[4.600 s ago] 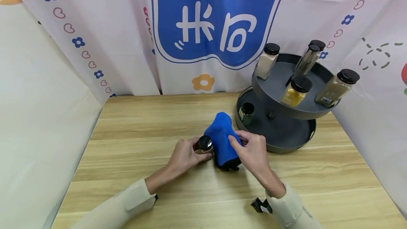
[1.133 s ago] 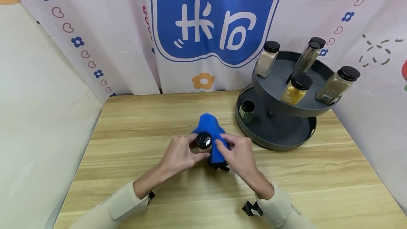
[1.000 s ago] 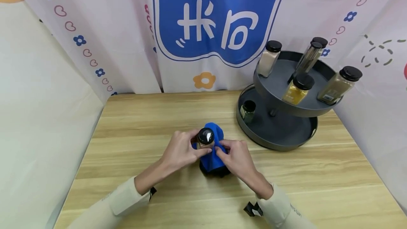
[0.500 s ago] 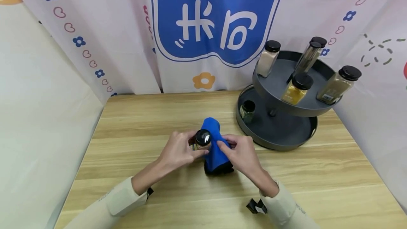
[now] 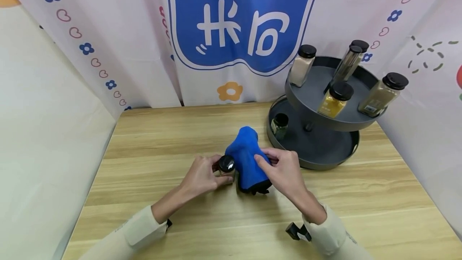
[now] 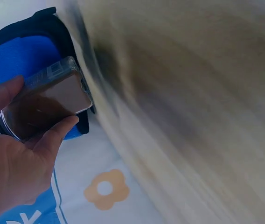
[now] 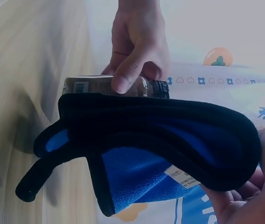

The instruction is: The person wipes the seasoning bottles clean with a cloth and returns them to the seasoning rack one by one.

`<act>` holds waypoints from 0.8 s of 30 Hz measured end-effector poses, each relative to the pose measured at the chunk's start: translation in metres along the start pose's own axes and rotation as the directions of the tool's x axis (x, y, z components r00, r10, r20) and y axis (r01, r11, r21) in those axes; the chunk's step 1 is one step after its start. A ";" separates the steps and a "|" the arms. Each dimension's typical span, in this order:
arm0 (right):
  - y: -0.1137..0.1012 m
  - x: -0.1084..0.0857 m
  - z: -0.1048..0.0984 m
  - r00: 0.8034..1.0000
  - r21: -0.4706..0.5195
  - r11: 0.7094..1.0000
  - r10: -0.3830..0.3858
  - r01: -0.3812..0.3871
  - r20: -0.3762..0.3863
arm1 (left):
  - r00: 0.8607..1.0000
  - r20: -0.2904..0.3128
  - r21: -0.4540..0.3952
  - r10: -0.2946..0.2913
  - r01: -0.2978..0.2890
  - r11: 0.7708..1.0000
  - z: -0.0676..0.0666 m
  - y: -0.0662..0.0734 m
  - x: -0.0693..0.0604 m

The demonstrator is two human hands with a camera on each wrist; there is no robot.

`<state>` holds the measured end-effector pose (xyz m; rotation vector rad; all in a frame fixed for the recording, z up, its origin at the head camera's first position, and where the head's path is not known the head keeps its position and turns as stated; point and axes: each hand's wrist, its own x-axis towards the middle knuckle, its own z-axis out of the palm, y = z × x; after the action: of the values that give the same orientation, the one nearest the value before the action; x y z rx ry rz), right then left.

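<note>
My left hand (image 5: 203,175) grips a square glass spice jar (image 5: 226,165) with a glossy black lid, held upright. In the left wrist view the jar (image 6: 53,100) shows brown contents, with thumb and fingers on opposite sides. My right hand (image 5: 286,172) pinches the right side of a blue cleaning cloth (image 5: 249,161) between thumb and fingers. Black trim edges the cloth (image 7: 142,177), which has a white label and a black loop. Folded over, it lies against the jar's right side; the right wrist view hides part of the jar behind it.
A dark grey two-tier round rack (image 5: 310,163) stands at the right rear. Its upper tray carries several black-lidded jars, including a yellow one (image 5: 333,105). One small green jar (image 5: 279,126) sits on the lower tray. A printed curtain (image 5: 144,51) hangs behind the wooden table (image 5: 162,131).
Over the last second the cloth shifts between crumpled close around the jar and spread to its right. Since half a second ago, the right hand moves right with the cloth; the jar dips slightly nearer.
</note>
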<state>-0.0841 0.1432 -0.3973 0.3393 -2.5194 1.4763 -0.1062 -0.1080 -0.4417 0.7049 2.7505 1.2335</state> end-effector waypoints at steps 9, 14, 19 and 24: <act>0.003 0.000 -0.008 1.000 -0.041 0.999 -0.008 0.008 -0.016 | 1.000 -0.003 0.014 -0.008 0.008 1.000 0.006 -0.009 -0.001; 0.004 -0.001 -0.009 1.000 -0.047 0.999 -0.003 0.001 -0.024 | 1.000 0.007 0.012 -0.026 0.026 1.000 0.008 -0.014 -0.002; 0.005 -0.001 -0.009 1.000 -0.059 0.998 -0.007 0.006 -0.027 | 1.000 0.011 0.008 -0.008 0.008 1.000 0.010 -0.016 -0.003; 0.006 0.000 -0.009 0.999 -0.066 0.998 -0.007 0.005 -0.031 | 1.000 0.019 0.003 -0.010 0.010 1.000 0.009 -0.016 -0.002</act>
<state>-0.0852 0.1542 -0.3978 0.3103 -2.5337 1.3819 -0.1084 -0.1122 -0.4597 0.6983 2.7371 1.2148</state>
